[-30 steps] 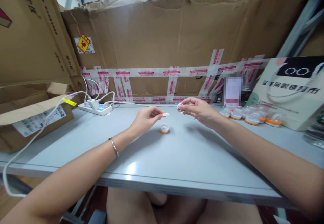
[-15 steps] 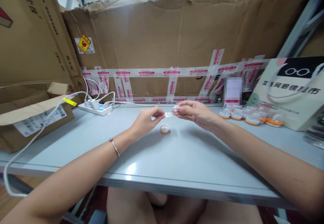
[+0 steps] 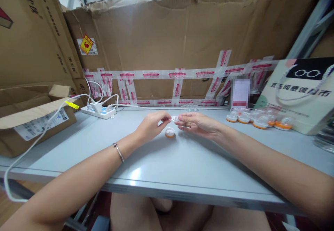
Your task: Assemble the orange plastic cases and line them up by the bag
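Note:
My left hand (image 3: pixel 153 124) pinches a small white piece with holes (image 3: pixel 174 118) between thumb and fingertips, above the grey table. My right hand (image 3: pixel 197 124) is at the right end of that piece, its fingers closed; whether it grips the piece or something else is hidden. Just below and between my hands, a round white cup with an orange base (image 3: pixel 169 133) stands on the table. Behind my right hand some clear plastic parts (image 3: pixel 191 108) lie near the table's back edge.
Several clear domed pieces with orange bases (image 3: pixel 260 120) stand at the right, beside a paper bag (image 3: pixel 294 98). A power strip (image 3: pixel 100 112) with white cables and an open cardboard box (image 3: pixel 39 123) are at the left. A large carton (image 3: pixel 156 39) stands behind the table (image 3: pixel 156 165).
My right hand has lowered and moved slightly left, against the white piece. The small white part at its fingertips no longer shows, and the clear parts behind it have come into view.

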A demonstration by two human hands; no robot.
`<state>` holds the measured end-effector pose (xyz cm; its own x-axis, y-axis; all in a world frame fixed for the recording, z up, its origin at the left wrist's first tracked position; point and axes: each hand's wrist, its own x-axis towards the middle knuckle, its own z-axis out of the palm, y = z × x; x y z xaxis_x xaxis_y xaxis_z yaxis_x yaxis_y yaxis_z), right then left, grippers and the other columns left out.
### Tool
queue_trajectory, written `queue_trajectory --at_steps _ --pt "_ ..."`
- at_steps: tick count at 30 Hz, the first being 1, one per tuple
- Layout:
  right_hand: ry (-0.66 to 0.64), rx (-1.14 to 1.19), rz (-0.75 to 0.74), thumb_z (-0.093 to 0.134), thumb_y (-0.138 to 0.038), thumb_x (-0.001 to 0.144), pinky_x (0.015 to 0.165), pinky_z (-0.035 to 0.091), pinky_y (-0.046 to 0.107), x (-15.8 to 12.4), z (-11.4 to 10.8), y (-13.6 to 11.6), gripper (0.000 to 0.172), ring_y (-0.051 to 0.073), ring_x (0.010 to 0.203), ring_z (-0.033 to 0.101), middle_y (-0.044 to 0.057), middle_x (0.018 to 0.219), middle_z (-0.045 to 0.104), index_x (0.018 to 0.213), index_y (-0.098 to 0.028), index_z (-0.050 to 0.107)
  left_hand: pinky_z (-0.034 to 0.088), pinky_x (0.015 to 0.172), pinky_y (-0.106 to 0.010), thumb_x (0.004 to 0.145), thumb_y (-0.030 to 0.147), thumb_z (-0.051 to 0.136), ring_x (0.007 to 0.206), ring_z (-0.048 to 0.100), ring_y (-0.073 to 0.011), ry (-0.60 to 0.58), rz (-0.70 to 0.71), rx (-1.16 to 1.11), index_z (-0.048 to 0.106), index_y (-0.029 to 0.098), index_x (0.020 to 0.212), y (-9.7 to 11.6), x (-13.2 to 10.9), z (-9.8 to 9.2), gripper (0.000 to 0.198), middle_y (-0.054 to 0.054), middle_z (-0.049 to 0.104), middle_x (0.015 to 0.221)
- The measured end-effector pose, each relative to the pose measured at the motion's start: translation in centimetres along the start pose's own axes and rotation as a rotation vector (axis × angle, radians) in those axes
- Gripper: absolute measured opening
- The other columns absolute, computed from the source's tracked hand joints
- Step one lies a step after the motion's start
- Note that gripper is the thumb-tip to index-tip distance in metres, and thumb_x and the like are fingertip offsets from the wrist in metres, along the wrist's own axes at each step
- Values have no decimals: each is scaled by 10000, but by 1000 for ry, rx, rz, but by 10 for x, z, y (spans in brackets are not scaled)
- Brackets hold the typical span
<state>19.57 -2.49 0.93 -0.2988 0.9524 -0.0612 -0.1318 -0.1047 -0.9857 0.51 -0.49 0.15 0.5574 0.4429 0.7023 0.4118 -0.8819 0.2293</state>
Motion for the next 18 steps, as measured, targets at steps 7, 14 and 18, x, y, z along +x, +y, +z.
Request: queue_trajectory --at_steps 7,14,18 --pt "-57 11 -20 689 -289 646 812 476 362 1 1 3 69 224 940 592 71 916 661 653 -223 667 441 636 -220 821 196 471 667 560 -103 -16 12 27 565 148 797 2 -1 1 108 -31 623 738" --pt "31 45 -4 713 -250 610 811 476 317 -1 7 1 86 173 830 624 44 804 670 638 -201 648 444 657 -221 825 194 465 686 566 -106 -20 36 58 564 147 812 3 -1 1 109 -36 631 763" --pt "63 15 -13 730 -253 591 805 467 287 0 7 2 151 130 759 632 22 732 661 650 -169 619 445 649 -220 825 196 467 682 567 -106 -9 37 53 565 144 815 3 -1 1 111 -38 634 761"
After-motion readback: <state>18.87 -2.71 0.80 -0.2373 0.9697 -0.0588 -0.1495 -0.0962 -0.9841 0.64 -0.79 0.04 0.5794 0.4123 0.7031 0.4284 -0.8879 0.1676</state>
